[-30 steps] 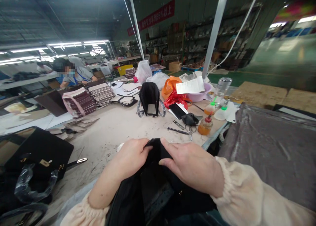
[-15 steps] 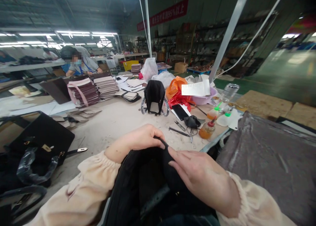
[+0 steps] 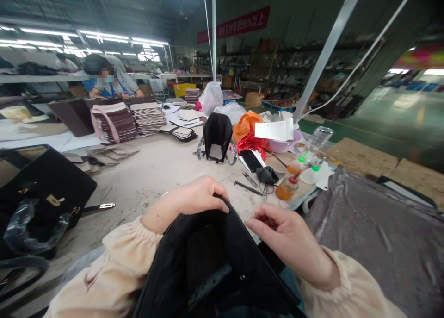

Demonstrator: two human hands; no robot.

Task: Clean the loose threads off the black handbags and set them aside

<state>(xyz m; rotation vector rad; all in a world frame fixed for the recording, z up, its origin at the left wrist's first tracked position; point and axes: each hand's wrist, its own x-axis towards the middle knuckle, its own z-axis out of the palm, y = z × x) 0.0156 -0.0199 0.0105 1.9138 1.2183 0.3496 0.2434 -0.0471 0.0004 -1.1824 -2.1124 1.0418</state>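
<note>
A black bag lies across my lap, its mouth toward me and its dark lining showing. My left hand grips the bag's upper rim, thumb inside and fingers over the outer edge. Just right of that rim is my right hand, apart from the bag. Its fingers are curled and thumb and forefinger come together in a pinch; whether anything tiny sits between them I cannot make out. Beyond the hands, a smaller-looking black bag with plastic-wrapped handles stands on the table.
At left sits another black handbag with gold hardware. Scissors, a black pen-like tool, a phone and an orange-liquid bottle lie at right. Stacked panels stand farther back, near a co-worker. Dark cloth covers the right side.
My right hand has let go of the bag's rim and moved slightly right, its fingers curling. The left hand keeps its grip. The view has shifted a little.
</note>
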